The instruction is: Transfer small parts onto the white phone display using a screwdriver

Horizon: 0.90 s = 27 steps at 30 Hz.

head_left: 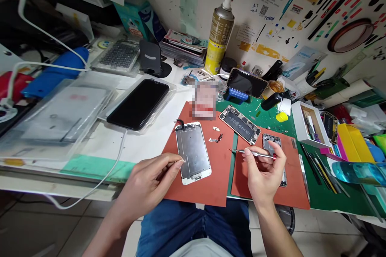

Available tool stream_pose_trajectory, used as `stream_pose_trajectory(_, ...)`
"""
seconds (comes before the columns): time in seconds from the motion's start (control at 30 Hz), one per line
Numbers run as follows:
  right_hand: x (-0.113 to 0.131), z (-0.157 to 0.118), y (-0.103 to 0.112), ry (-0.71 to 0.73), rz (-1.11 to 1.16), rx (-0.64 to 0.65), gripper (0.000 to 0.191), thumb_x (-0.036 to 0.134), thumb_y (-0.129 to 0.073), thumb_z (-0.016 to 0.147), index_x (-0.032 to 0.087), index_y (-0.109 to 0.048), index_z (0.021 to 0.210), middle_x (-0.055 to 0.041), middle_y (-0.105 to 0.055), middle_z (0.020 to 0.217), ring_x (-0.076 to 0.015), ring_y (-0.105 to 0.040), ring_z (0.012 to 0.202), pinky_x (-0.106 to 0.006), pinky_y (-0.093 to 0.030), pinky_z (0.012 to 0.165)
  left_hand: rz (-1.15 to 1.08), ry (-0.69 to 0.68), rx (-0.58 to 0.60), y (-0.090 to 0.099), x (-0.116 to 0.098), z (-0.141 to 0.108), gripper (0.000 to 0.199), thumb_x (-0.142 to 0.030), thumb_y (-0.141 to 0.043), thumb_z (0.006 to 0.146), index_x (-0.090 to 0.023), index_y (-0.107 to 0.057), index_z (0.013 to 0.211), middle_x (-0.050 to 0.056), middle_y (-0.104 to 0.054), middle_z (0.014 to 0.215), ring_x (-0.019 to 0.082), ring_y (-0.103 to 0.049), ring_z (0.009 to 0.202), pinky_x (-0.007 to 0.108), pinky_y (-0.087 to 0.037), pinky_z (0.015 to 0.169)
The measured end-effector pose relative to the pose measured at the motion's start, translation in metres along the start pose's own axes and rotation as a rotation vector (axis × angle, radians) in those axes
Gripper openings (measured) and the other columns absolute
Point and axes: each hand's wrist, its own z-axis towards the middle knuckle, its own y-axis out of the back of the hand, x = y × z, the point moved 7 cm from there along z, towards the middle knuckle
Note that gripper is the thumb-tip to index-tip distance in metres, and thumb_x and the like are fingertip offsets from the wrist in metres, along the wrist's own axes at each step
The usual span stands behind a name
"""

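Observation:
My left hand (157,178) is closed in a pinch at the left edge of a white-framed phone screen (194,152), which lies back side up on a reddish mat (208,192). What its fingertips hold is too small to name. My right hand (267,170) grips a thin screwdriver (256,153), its tip pointing left. Beneath that hand an opened phone frame (272,141) rests on a second reddish mat (244,176). Behind lies another opened phone (239,124) with its battery showing. Small parts (220,138) and a flex cable sit right of the screen.
A black phone (138,104) with a white cable lies at left. A spray can (219,36) and a propped phone (247,82) stand behind. Tweezers and other tools (324,172) lie at right beside a white box (310,124) and a blue bottle (358,172).

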Motion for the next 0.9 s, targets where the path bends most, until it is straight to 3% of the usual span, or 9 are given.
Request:
stream_pose_trajectory(0.2,0.007,-0.003,0.005,-0.040,0.145,-0.054,0.058,0.028,-0.088,0.085,0.023,-0.055,0.133,-0.0014,-0.081,0.090,-0.0195,-0.080,0.068,-0.032,-0.068,0.066,-0.075,-0.009,-0.018,-0.004,0.002,-0.003,0.013,-0.013,-0.063,0.104,-0.022,-0.070,0.111,0.000,-0.071,0.093,0.008,-0.059,0.066,0.020,-0.046,0.059)
stream_pose_trajectory(0.33,0.024,-0.013,-0.012,-0.147,0.255,-0.001,0.059,0.026,-0.093,0.081,0.022,-0.058,0.128,0.0006,-0.081,0.082,-0.0175,-0.077,0.057,-0.026,-0.065,0.057,-0.122,-0.077,-0.018,-0.007,-0.003,-0.004,0.020,-0.012,-0.069,0.101,-0.021,-0.073,0.119,0.004,-0.072,0.103,0.009,-0.063,0.072,0.022,-0.049,0.063)
stream_pose_trajectory(0.53,0.039,-0.030,-0.055,-0.143,0.370,0.100,0.054,0.025,-0.092,0.082,0.022,-0.058,0.124,0.0011,-0.082,0.082,-0.0173,-0.077,0.057,-0.027,-0.065,0.055,-0.113,-0.054,-0.042,-0.007,-0.002,-0.003,0.013,-0.021,-0.076,0.099,-0.016,-0.074,0.110,0.004,-0.071,0.093,0.010,-0.061,0.066,0.023,-0.048,0.060)
stream_pose_trajectory(0.7,0.042,-0.035,-0.061,0.007,0.387,0.085,0.056,0.019,-0.091,0.082,0.021,-0.057,0.126,0.0003,-0.083,0.084,-0.0188,-0.080,0.065,-0.031,-0.069,0.064,-0.085,-0.048,-0.043,-0.008,-0.002,-0.002,0.011,-0.024,-0.076,0.099,-0.016,-0.073,0.105,0.002,-0.071,0.085,0.011,-0.062,0.067,0.024,-0.047,0.062)
stream_pose_trajectory(0.9,0.046,-0.036,-0.065,0.029,0.375,0.177,0.053,0.017,-0.088,0.085,0.023,-0.057,0.128,0.0008,-0.082,0.086,-0.0176,-0.079,0.063,-0.030,-0.068,0.058,-0.084,-0.050,-0.027,-0.009,-0.003,-0.002,0.006,-0.021,-0.071,0.102,-0.016,-0.073,0.101,0.001,-0.069,0.082,0.010,-0.058,0.063,0.024,-0.042,0.058)
